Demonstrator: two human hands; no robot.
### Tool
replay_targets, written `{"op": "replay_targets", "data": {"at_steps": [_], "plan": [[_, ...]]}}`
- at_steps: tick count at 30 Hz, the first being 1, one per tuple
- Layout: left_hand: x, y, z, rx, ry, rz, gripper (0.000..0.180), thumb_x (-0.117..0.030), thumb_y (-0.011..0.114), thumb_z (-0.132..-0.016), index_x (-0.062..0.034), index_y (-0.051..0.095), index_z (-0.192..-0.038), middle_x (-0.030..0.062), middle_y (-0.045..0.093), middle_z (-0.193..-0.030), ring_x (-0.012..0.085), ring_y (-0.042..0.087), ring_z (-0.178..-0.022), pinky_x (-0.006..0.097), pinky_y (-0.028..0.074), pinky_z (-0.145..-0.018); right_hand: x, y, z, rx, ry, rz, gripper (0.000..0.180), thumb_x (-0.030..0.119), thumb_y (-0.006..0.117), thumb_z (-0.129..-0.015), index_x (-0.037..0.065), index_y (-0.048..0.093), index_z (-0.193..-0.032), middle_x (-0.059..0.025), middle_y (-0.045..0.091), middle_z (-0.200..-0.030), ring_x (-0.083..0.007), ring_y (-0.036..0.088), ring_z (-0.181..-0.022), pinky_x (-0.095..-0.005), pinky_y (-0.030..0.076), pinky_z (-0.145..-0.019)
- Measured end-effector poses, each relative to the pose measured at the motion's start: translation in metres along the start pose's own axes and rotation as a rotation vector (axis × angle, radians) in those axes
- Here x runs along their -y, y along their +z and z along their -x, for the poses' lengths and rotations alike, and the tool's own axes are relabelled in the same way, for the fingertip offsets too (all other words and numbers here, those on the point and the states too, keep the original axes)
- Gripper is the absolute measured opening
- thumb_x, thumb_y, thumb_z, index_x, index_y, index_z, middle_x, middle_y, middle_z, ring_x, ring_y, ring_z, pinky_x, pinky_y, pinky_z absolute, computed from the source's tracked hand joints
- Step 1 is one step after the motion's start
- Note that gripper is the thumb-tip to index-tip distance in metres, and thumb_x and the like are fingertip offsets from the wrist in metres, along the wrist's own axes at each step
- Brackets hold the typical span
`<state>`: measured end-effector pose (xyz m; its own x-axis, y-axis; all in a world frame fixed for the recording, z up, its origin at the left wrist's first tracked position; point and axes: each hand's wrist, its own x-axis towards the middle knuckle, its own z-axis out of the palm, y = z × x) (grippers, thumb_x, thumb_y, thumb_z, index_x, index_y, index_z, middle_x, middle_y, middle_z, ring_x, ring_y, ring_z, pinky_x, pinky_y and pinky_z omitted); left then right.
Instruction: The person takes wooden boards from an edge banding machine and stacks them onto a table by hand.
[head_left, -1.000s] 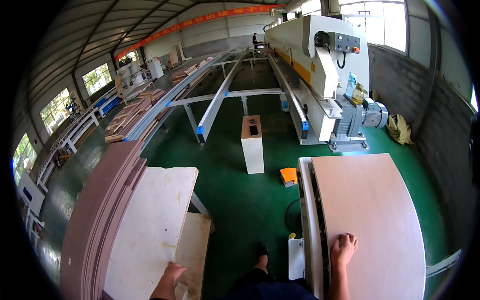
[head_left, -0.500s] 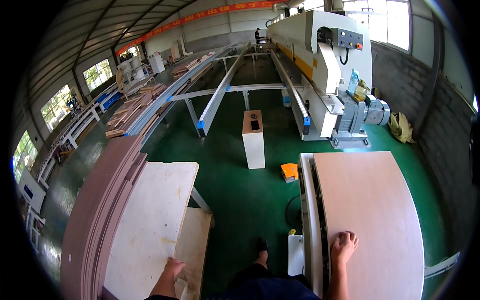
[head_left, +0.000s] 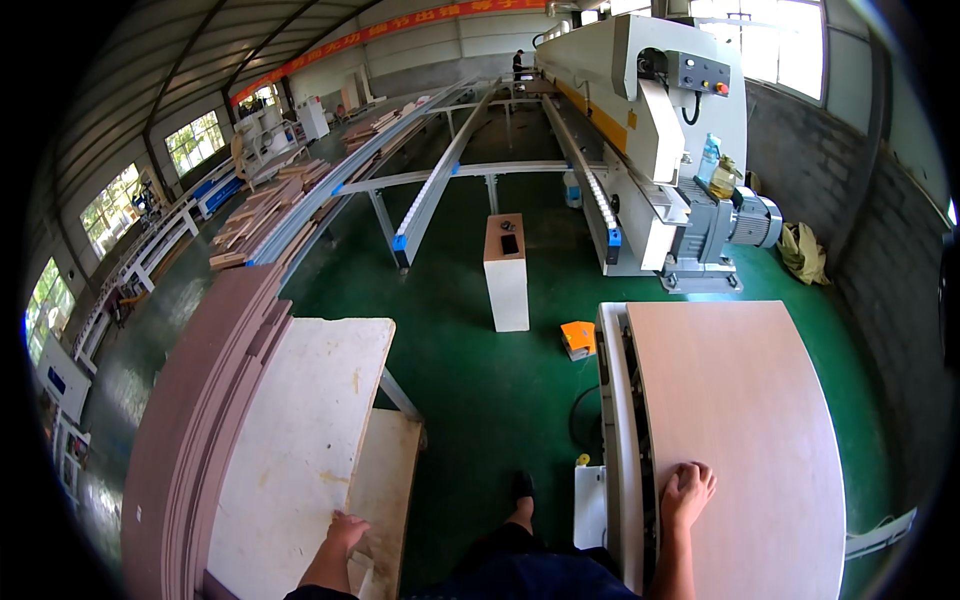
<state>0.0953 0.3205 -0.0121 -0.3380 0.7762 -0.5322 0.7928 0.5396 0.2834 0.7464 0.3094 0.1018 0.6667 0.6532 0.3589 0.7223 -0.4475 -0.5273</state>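
Panel (head_left: 745, 420), flat and light wood-toned, lies to the person's right, level on its support, with a pale rail (head_left: 622, 450) running beside its left edge. Its long axis points away from the body, roughly in line with the forearm; the near end passes out of view at the lower border.

Right hand (head_left: 688, 494): the nearer of the two, in contact with the panel. It rests on the top face just inside the left long edge, toward the near end, fingers curled downward. Whether the thumb clamps the edge cannot be determined.

Left hand (head_left: 347, 528): well apart from the panel, across the green floor (head_left: 470, 400). It touches the right edge of a white board (head_left: 300, 410); its finger closure cannot be determined. Left of that board lies a stack of brown panels (head_left: 195, 420), also extending lengthwise away from the person.

Between the two work surfaces, an orange pedal unit (head_left: 577, 339) sits on the floor near the far left corner of the light panel.
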Motion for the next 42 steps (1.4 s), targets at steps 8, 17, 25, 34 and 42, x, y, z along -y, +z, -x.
{"op": "replay_targets", "data": {"at_steps": [8, 17, 25, 34, 42], "plan": [[0.037, 0.021, -0.031, -0.018, 0.081, -0.151, 0.048, -0.048, 0.056, -0.076, -0.0156, 0.067, -0.110, 0.0231, 0.047, -0.133, 0.0326, 0.050, -0.120, 0.038, 0.038, -0.102, 0.001, 0.001, 0.001, -0.008, -0.015, 0.007, 0.018, 0.011, 0.061, -0.071, 0.008, 0.063, -0.089, -0.0077, 0.056, -0.106, -0.0294, 0.048, -0.103, -0.0403, 0.034, -0.095], [0.011, 0.004, -0.005, 0.007, -0.031, -0.087, 0.056, -0.051, 0.055, -0.078, -0.0138, 0.062, -0.119, 0.0274, 0.028, -0.144, 0.0377, 0.045, -0.124, 0.040, 0.038, -0.103, -0.003, 0.006, -0.001, -0.001, -0.017, 0.006, 0.017, 0.010, 0.060, -0.072, 0.008, 0.062, -0.089, -0.0073, 0.056, -0.106, -0.0293, 0.048, -0.104, -0.0400, 0.034, -0.095], [0.000, 0.004, 0.002, 0.008, -0.040, -0.130, 0.058, -0.054, 0.052, -0.079, -0.0168, 0.060, -0.122, 0.0310, 0.020, -0.146, 0.0403, 0.042, -0.126, 0.040, 0.036, -0.104, -0.004, 0.004, 0.001, -0.006, -0.043, 0.020, 0.019, 0.009, 0.058, -0.073, 0.006, 0.062, -0.091, -0.0084, 0.055, -0.106, -0.0305, 0.048, -0.105, -0.0413, 0.034, -0.095], [0.003, 0.002, 0.003, 0.072, 0.056, -0.195, 0.054, -0.055, 0.049, -0.081, -0.0218, 0.059, -0.123, 0.0262, 0.024, -0.147, 0.0418, 0.038, -0.129, 0.040, 0.034, -0.106, 0.000, 0.002, 0.000, 0.005, -0.049, 0.002, 0.019, 0.010, 0.057, -0.073, 0.005, 0.062, -0.091, -0.0092, 0.056, -0.106, -0.0307, 0.048, -0.105, -0.0405, 0.034, -0.095], [-0.001, 0.004, 0.001, 0.030, -0.050, -0.064, 0.059, -0.055, 0.058, -0.075, -0.0179, 0.061, -0.122, 0.0316, 0.013, -0.148, 0.0420, 0.036, -0.130, 0.040, 0.034, -0.106, -0.001, 0.002, 0.000, -0.021, -0.050, 0.004, 0.021, 0.011, 0.059, -0.071, 0.006, 0.061, -0.091, -0.0090, 0.056, -0.104, -0.0311, 0.047, -0.104, -0.0416, 0.034, -0.095]]}}
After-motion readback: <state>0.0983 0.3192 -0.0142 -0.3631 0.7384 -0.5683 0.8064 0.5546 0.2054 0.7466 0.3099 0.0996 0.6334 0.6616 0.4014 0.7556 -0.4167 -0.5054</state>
